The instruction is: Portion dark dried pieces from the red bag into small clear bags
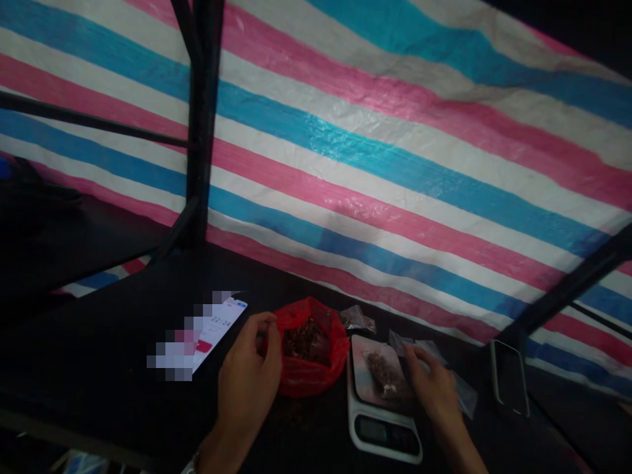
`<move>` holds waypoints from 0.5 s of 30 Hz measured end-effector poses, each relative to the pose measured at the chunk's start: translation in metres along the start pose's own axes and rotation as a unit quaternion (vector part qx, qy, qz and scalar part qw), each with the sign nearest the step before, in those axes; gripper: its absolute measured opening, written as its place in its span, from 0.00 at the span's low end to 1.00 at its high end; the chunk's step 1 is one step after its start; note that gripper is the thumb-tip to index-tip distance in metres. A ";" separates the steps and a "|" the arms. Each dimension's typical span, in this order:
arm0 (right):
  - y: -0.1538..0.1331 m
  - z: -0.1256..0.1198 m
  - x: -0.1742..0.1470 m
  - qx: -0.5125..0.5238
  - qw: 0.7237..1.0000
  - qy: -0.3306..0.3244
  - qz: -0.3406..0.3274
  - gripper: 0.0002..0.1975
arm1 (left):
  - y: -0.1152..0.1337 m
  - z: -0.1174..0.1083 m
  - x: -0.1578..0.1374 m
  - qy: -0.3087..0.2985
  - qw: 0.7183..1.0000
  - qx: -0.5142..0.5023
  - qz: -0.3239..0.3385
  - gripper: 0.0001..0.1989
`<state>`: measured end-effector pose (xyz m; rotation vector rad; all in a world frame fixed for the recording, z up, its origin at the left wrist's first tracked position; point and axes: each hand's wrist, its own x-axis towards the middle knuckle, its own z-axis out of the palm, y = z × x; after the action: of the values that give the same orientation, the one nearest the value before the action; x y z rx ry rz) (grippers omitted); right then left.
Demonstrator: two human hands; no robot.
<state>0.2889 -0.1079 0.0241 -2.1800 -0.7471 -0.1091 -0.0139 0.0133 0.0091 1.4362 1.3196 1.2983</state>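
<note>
A red plastic bag [313, 382] stands with its mouth spread wide, holding dark brown dried bits [307, 342]. My left hand [249, 375] is closed on the bag's left rim, thumb and forefinger curled. Right of the red bag, a white kitchen scale [351, 421] carries a small clear bag of brown bits [382, 372] on its plate. My right hand [434, 385] is beside the plate, its fingertips pinched at the edge of a flat clear plastic bag [397, 341]. Part of that bag is hidden behind the fingers.
Another filled clear bag [356, 319] lies behind the scale. More clear plastic [465, 395] is right of my right hand. A lit phone [217, 336] lies at left, a dark phone [510, 378] at right. Striped sheeting [370, 164] and a black post [200, 131] border the black table [123, 342].
</note>
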 end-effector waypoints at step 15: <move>0.042 -0.023 -0.016 0.160 0.952 0.218 0.146 0.25 | 0.014 -0.003 -0.023 0.122 0.921 0.093 0.357 0.05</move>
<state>0.3026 -0.1531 0.0059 -1.8374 -0.1718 -0.2851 -0.0131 -0.0118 0.0198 2.0567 1.1241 1.9078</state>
